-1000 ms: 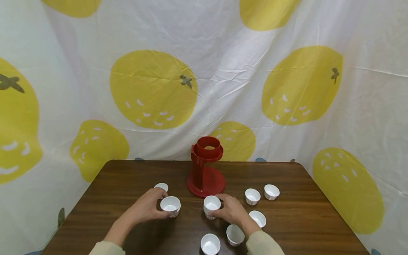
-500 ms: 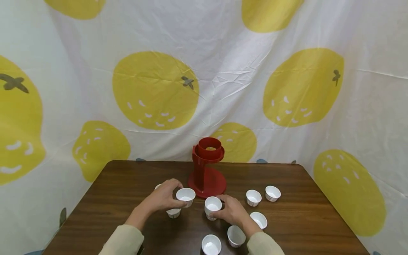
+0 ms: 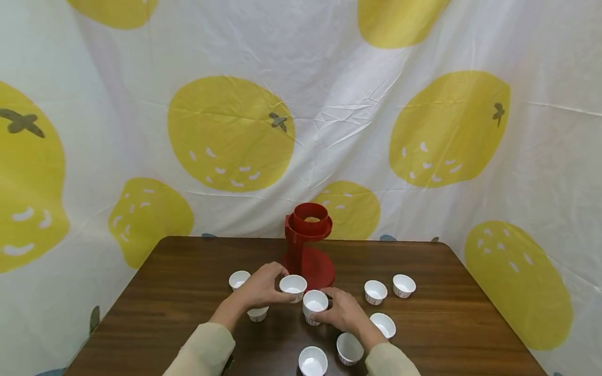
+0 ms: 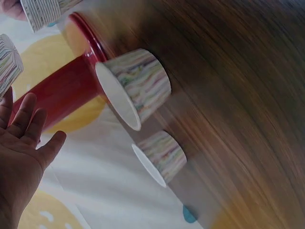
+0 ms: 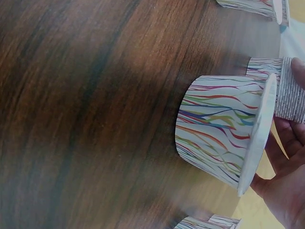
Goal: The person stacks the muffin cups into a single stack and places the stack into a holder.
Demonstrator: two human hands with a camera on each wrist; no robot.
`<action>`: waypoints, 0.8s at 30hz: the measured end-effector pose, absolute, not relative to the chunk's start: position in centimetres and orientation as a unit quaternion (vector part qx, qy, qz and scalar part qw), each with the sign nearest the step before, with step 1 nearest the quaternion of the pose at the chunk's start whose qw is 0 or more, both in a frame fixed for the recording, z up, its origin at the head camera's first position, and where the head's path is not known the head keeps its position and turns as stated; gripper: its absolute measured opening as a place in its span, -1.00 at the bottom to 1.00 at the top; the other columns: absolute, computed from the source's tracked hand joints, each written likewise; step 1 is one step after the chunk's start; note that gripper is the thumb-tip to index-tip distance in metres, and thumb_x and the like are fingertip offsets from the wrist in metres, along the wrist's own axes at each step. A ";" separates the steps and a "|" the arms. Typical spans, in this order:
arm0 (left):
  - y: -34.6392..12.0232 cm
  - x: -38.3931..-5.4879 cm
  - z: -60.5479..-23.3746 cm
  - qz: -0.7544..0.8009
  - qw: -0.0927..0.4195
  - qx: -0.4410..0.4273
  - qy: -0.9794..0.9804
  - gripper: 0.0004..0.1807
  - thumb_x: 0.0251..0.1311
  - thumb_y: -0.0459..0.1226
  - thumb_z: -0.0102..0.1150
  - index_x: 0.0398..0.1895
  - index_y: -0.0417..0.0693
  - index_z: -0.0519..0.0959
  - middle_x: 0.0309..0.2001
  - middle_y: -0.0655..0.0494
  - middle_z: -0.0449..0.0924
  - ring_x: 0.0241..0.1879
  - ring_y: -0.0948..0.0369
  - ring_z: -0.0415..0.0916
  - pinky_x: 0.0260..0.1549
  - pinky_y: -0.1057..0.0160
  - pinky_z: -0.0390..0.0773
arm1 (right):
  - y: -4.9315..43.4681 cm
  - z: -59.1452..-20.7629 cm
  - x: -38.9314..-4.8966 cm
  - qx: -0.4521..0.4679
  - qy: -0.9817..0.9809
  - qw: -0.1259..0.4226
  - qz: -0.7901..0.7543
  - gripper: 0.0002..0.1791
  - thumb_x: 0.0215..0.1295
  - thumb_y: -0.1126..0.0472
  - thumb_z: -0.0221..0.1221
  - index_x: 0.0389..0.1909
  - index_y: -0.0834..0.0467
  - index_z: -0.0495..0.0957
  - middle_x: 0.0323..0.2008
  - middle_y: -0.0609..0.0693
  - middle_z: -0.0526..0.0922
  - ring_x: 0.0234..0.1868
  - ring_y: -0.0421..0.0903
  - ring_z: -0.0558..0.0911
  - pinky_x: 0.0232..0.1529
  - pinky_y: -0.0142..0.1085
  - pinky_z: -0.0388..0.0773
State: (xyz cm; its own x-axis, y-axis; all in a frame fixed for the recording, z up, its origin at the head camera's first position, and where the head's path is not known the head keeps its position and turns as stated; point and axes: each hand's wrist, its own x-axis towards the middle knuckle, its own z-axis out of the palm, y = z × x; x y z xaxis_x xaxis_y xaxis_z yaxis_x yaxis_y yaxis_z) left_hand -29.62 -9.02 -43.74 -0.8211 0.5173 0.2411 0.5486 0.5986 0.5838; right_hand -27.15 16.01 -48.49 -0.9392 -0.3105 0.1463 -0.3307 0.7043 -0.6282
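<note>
My left hand [image 3: 262, 288] pinches a white-lined paper cup [image 3: 293, 291] between thumb and fingers, raised above the table just left of the red stand. Close beside it, my right hand [image 3: 344, 312] holds a stack of nested paper cups [image 3: 314, 309] upright. In the right wrist view the stack [image 5: 289, 98] shows many close rims, with my right fingers round it. A lone cup with coloured wavy stripes stands in front and covers part of that hand. The left wrist view catches the raised cup [image 4: 8, 64] at the fingertips of my left hand [image 4: 24, 143].
Behind the hands stands a red stand [image 3: 316, 269] with a ring on top. Two cups sit at left, one a cup [image 3: 239, 279] by the left wrist. Several more, including a cup [image 3: 313, 361] at the front, are scattered right and near. A lemon-print cloth [image 3: 329, 130] hangs behind.
My left hand has lifted one cup off another at left and carried it rightward, close to the stack. The lower cup stays on the table. My right hand keeps holding the stack in place.
</note>
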 end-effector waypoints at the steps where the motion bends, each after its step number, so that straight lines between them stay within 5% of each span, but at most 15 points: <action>1: -8.8 -29.7 -43.8 -0.335 0.021 -0.298 -0.894 -0.52 -0.08 -0.01 0.49 -0.20 -0.10 0.56 -0.24 0.16 0.50 -0.12 0.08 0.44 -0.08 0.05 0.46 | 16.0 -48.5 -27.2 0.174 -0.922 0.014 0.346 -0.38 -0.08 -0.05 0.52 0.00 0.15 0.62 -0.18 -0.06 0.67 -0.15 -0.06 0.60 -0.11 -0.13 0.50; 24: -4.7 -30.6 -45.3 -0.329 -0.020 -0.302 -0.895 -0.54 -0.07 -0.06 0.52 -0.17 -0.06 0.57 -0.23 0.20 0.47 -0.10 0.05 0.43 -0.12 0.17 0.47 | 16.2 -49.0 -27.5 0.186 -0.906 -0.002 0.380 -0.37 -0.06 -0.03 0.52 0.00 0.20 0.58 -0.17 -0.04 0.68 -0.13 -0.04 0.64 -0.10 -0.14 0.54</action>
State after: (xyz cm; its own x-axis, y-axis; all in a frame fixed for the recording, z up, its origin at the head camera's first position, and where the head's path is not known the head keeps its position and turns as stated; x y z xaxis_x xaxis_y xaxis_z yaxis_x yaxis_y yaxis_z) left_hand -30.59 -4.71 -45.26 -0.8166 0.5536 0.1635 0.5278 0.6013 0.6000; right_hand -27.53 16.21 -49.02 -0.9309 -0.3387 0.1370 -0.3352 0.6424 -0.6892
